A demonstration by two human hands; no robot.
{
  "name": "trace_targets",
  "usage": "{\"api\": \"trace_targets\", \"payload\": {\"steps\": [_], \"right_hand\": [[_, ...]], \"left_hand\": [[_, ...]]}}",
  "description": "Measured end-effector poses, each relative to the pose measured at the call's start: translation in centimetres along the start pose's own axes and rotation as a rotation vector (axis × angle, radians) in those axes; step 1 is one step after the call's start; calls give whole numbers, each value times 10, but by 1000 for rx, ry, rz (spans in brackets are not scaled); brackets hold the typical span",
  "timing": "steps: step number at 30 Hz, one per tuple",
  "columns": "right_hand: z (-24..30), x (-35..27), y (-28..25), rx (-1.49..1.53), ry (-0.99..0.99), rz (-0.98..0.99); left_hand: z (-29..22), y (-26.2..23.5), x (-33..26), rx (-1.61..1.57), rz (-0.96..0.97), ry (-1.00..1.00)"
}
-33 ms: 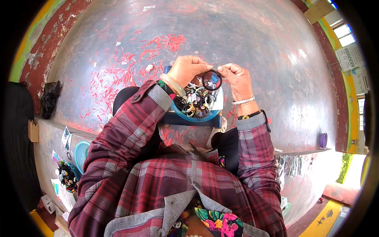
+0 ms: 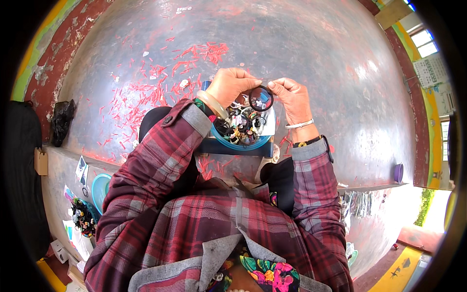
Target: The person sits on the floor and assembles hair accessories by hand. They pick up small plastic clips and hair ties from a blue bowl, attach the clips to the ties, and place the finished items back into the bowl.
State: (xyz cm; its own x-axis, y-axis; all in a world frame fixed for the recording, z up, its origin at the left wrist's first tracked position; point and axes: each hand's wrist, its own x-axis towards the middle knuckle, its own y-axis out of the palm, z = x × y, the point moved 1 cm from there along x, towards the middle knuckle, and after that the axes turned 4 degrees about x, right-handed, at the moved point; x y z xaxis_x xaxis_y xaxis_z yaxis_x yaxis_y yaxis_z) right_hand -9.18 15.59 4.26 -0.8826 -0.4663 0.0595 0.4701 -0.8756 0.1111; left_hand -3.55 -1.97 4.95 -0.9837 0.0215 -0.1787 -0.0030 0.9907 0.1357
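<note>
Both hands meet above the lap: the left hand (image 2: 232,86) and the right hand (image 2: 290,97) each pinch one side of a small round black ring with a glassy, reflective centre (image 2: 261,98), fingertips closed on its rim and the piece held upright between them. A pale bangle (image 2: 212,104) circles the left wrist and a thin white bracelet (image 2: 299,124) the right; both arms wear red-and-grey plaid sleeves (image 2: 160,160).

Directly beneath the ring sits a blue round plastic bowl (image 2: 242,143) heaped with small dark rings and mixed trinkets, resting on the person's knees. Judged from this grip, steady work calls for keeping the ring over the bowl, so anything that slips falls back in, and for light pressure on the rim rather than the centre.

Beyond the bowl, red slivers of scrap (image 2: 165,78) litter the grey concrete floor (image 2: 316,53). By the floor's left edge lie a second teal bowl (image 2: 99,190) and a dark heap of trinkets (image 2: 82,219).
</note>
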Motion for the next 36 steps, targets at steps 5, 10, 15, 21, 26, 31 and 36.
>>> {"api": "trace_targets", "payload": {"steps": [5, 10, 15, 21, 26, 31, 36], "right_hand": [[4, -1, 4, 25, -13, -14], [0, 0, -2, 59, 34, 11], [4, -1, -3, 102, 73, 8], [2, -1, -5, 83, 98, 4], [7, -2, 1, 67, 115, 2], [-1, 4, -16, 2, 19, -163], [9, -2, -2, 138, 90, -64]], "left_hand": [[-1, -3, 1, 27, 15, 31], [-1, -5, 4, -17, 75, 34], [-3, -6, 0, -194, 158, 8], [-1, -5, 3, -168, 112, -18], [7, -7, 7, -129, 52, 5], [4, -11, 7, -226, 5, 2], [10, -6, 3, -72, -7, 72]]}}
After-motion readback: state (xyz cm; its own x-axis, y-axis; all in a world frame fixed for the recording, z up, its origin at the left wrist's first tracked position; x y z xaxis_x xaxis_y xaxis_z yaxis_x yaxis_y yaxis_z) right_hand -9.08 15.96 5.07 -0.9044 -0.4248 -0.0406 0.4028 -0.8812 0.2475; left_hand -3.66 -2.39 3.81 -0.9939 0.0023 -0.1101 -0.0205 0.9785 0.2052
